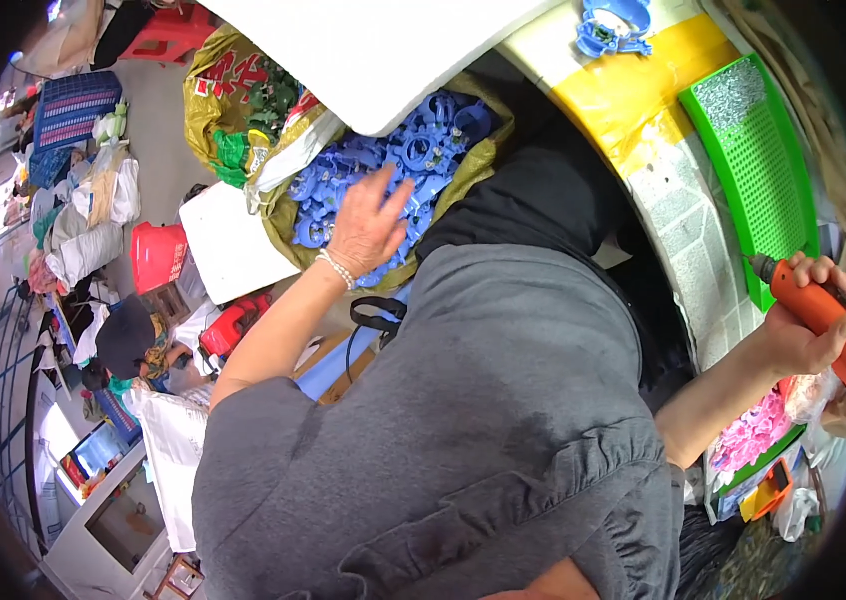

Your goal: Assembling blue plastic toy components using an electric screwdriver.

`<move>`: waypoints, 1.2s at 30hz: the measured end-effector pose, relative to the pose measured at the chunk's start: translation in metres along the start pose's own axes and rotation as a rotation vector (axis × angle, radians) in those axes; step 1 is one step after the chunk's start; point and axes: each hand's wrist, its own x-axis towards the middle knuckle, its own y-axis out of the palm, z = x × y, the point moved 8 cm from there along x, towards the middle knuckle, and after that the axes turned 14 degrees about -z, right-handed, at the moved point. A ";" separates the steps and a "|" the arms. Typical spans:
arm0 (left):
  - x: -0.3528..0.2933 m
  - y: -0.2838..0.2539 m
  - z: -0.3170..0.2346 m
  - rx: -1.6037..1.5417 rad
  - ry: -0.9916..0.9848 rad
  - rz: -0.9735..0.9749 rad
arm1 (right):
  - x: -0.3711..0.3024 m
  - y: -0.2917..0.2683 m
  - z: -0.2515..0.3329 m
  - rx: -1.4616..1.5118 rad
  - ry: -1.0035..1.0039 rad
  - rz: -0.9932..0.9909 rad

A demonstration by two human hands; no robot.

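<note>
My left hand (368, 228), a pearl bracelet at its wrist, reaches over an olive-yellow sack (483, 172) filled with blue plastic parts (328, 178). Its fingers are spread at the top of the pile, and nothing shows in its grasp. Out at the right, my right hand (793, 340) is wrapped round an orange electric screwdriver (811, 300) with a dark tip. That tip points toward a green perforated tray (765, 190), which has a heap of small silver pieces at its far end. One blue part (611, 30) lies alone on the worktable (678, 215).
A white board (343, 50) juts over the sack. Beside it stands another yellow bag (213, 95) with green pieces. Left are a red bucket (158, 255), a red stool (168, 35) and a person (133, 340). Pink pieces (751, 435) lie below my right forearm.
</note>
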 end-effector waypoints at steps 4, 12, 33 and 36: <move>0.020 0.032 0.001 -0.002 -0.089 0.043 | -0.008 0.016 0.007 0.094 0.020 0.002; -0.016 0.049 0.029 0.143 -0.154 -0.004 | -0.029 0.026 0.014 0.065 -0.137 -0.077; 0.397 -0.119 0.183 -0.105 -0.261 -0.506 | -0.011 0.082 0.021 0.041 -0.080 0.053; 0.456 -0.090 0.256 0.064 -0.396 -0.539 | -0.003 0.080 0.015 0.028 -0.079 0.024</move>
